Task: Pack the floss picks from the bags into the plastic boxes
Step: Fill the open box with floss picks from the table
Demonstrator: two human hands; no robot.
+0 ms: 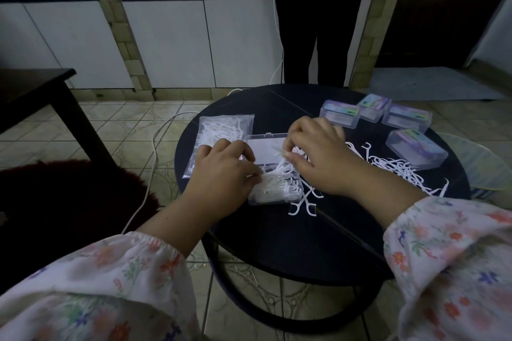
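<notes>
Pinching thin white floss picks, both hands | clear rectangular box open

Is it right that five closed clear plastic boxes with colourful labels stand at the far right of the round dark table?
Not quite. The head view shows four closed clear plastic boxes with colourful labels, not five. They do stand at the far right of the round dark table.

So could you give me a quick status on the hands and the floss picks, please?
Left hand holds picks in the open box. Right hand pinches a bunch of floss picks over it. Loose picks right, four closed boxes behind.
</notes>
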